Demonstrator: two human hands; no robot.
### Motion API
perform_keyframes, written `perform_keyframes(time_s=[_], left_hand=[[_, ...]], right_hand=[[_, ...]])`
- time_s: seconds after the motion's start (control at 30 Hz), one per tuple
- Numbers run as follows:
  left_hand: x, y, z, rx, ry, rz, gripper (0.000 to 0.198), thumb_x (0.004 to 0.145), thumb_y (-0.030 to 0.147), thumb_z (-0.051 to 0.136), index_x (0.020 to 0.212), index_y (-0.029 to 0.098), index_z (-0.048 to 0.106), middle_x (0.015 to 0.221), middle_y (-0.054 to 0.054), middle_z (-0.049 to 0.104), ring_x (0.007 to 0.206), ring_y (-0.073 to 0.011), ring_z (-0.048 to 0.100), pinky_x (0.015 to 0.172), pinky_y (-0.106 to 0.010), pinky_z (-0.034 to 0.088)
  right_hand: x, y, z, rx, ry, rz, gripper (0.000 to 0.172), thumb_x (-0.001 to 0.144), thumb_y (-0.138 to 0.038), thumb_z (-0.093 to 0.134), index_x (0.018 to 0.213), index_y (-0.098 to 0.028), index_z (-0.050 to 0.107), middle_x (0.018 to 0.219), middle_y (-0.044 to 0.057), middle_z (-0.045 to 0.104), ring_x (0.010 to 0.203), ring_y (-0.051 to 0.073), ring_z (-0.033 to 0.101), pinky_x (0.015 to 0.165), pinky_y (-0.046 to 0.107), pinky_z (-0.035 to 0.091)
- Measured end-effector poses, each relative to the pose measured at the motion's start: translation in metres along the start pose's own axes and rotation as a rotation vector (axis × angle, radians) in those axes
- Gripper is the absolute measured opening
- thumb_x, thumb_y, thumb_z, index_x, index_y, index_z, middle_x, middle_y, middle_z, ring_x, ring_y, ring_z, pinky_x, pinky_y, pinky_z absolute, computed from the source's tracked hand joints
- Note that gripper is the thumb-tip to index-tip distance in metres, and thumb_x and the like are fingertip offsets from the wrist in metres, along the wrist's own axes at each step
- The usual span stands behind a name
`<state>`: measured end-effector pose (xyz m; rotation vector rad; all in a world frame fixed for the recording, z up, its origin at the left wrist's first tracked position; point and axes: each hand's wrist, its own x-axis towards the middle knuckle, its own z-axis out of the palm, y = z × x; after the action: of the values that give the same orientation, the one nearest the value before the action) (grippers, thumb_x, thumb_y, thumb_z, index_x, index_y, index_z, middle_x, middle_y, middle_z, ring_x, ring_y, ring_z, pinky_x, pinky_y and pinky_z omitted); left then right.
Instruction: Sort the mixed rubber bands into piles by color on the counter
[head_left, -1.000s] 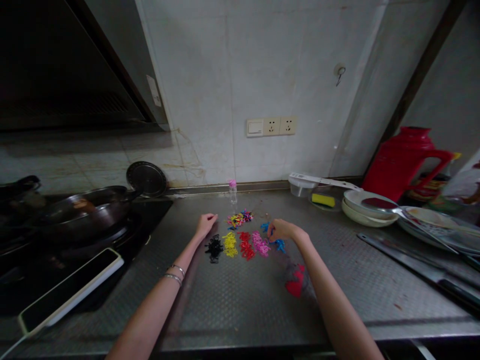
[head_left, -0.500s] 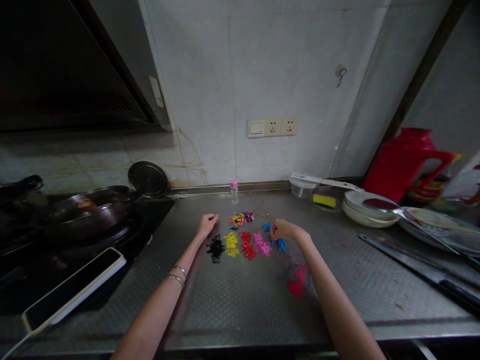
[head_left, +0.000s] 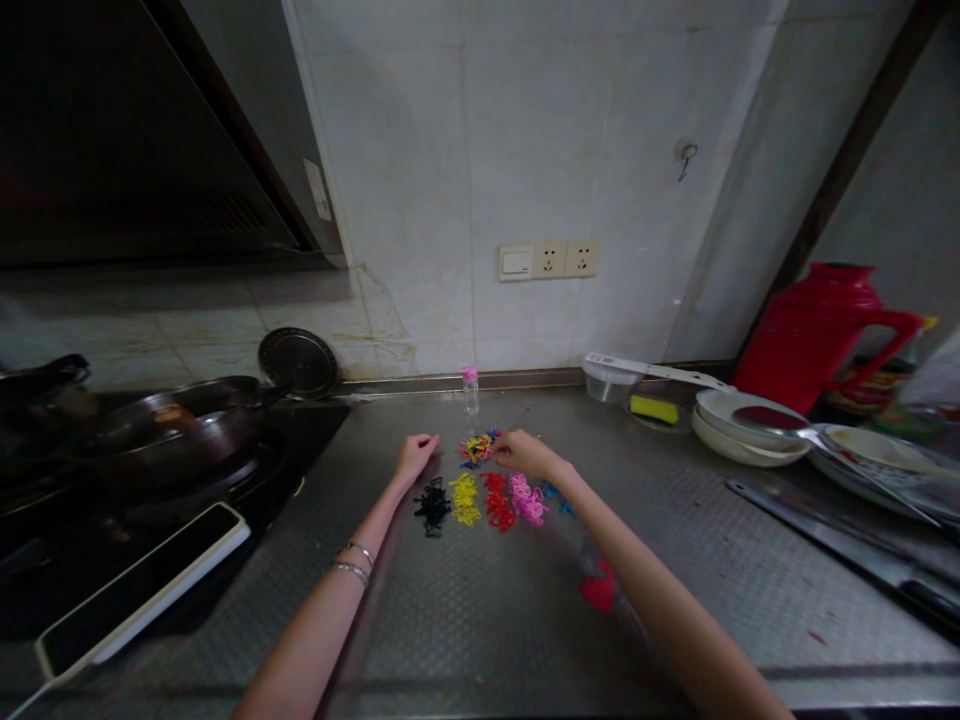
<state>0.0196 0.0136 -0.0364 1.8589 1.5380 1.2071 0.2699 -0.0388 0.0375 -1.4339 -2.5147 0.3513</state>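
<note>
A mixed pile of small coloured loops that look like rubber bands [head_left: 475, 450] lies on the metal counter. At its right edge, the fingertips of my right hand [head_left: 527, 453] are pinched together; what they hold is too small to make out. My left hand [head_left: 417, 458] rests left of the pile, thumb and fingers pressed together, their contents unclear. Nearer to me are single-colour heaps in a row: black [head_left: 432, 508], yellow [head_left: 465, 498], red [head_left: 498, 502], pink [head_left: 528, 499] and blue [head_left: 559, 497]. My right forearm partly covers the blue heap.
Behind the mixed pile stands a clear bottle with a pink cap [head_left: 470, 390]. A clear bag with a red heart [head_left: 598, 586] lies by my right forearm. To the right are a sponge [head_left: 654, 410], bowls [head_left: 750, 440], a knife [head_left: 840, 545] and a red flask [head_left: 814, 340]. A phone [head_left: 142, 590] lies left.
My right hand has moved left from the blue heap to the mixed pile, uncovering some of the blue loops. My left hand has stayed nearly in place. The view has shifted slightly.
</note>
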Motion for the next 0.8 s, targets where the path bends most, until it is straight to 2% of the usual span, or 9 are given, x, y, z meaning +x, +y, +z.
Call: perform_keyframes(time_s=[0.2, 0.37, 0.6, 0.8], left_hand=[[0.0, 0.001, 0.0, -0.006, -0.008, -0.006, 0.039, 0.072, 0.046, 0.045, 0.065, 0.012, 0.065, 0.058, -0.003, 0.061, 0.061, -0.0164, 0.053, 0.057, -0.024, 0.036], [0.0, 0.001, 0.0, 0.0, -0.016, -0.007, 0.038, 0.072, 0.044, 0.046, 0.065, 0.012, 0.065, 0.058, -0.003, 0.061, 0.06, -0.016, 0.053, 0.057, -0.024, 0.036], [0.0, 0.001, 0.0, 0.01, -0.009, 0.0, 0.038, 0.072, 0.043, 0.045, 0.066, 0.011, 0.065, 0.06, -0.004, 0.062, 0.061, -0.0166, 0.054, 0.057, -0.024, 0.036], [-0.002, 0.002, -0.001, 0.011, -0.026, -0.012, 0.037, 0.072, 0.043, 0.045, 0.065, 0.012, 0.065, 0.061, -0.004, 0.063, 0.062, -0.0167, 0.054, 0.057, -0.024, 0.036]], right_hand=[[0.022, -0.014, 0.02, -0.089, -0.026, -0.066, 0.026, 0.072, -0.023, 0.051, 0.093, -0.027, 0.065, 0.095, 0.0, 0.064, 0.087, 0.014, 0.057, 0.07, 0.018, 0.039], [0.025, -0.019, 0.032, -0.181, 0.044, -0.063, 0.024, 0.074, -0.025, 0.05, 0.094, -0.025, 0.064, 0.099, 0.004, 0.061, 0.092, 0.016, 0.056, 0.074, 0.021, 0.04], [0.023, -0.02, 0.034, -0.224, 0.081, -0.087, 0.023, 0.083, -0.025, 0.041, 0.087, -0.022, 0.063, 0.095, 0.005, 0.06, 0.091, 0.015, 0.055, 0.07, 0.019, 0.04], [0.022, -0.023, 0.03, -0.209, 0.079, -0.054, 0.025, 0.085, -0.027, 0.039, 0.092, -0.022, 0.062, 0.097, 0.006, 0.056, 0.088, 0.014, 0.056, 0.07, 0.019, 0.04]])
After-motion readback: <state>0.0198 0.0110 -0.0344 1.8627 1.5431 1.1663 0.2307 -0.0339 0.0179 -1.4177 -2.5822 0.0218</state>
